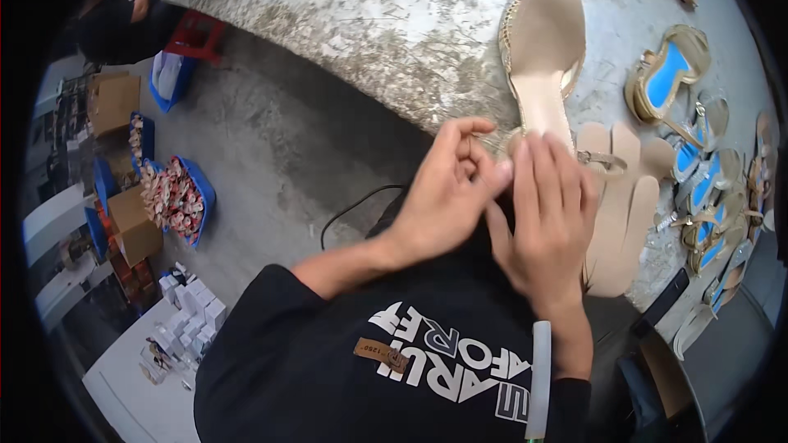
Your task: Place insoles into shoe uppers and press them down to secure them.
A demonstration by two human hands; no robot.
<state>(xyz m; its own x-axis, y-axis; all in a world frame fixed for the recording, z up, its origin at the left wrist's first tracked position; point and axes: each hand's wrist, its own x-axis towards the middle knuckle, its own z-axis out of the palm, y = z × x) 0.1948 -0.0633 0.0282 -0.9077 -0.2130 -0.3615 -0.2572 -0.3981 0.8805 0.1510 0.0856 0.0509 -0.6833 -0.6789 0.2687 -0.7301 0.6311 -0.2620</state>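
Note:
A gold-edged sandal (548,33) with a beige insole lies on the worktable, toe pointing away from me. My right hand (552,205) lies over its heel end, fingers together on top and thumb lower down, gripping the heel. Close against the left side of the heel is my left hand (450,184). Its fingers are curled and its thumb reaches to the heel edge; what sits between them is hidden. Right beside my right hand lie several loose beige insoles (614,246), overlapping one another. A thin sandal strap (603,162) crosses near my right fingertips.
Several gold sandals with blue insole linings (669,74) stand along the table's right side. The worn grey worktable (353,12) ends at a diagonal edge on my left. Blue bins (197,197), cardboard boxes (134,221) and another person (123,29) are beyond it.

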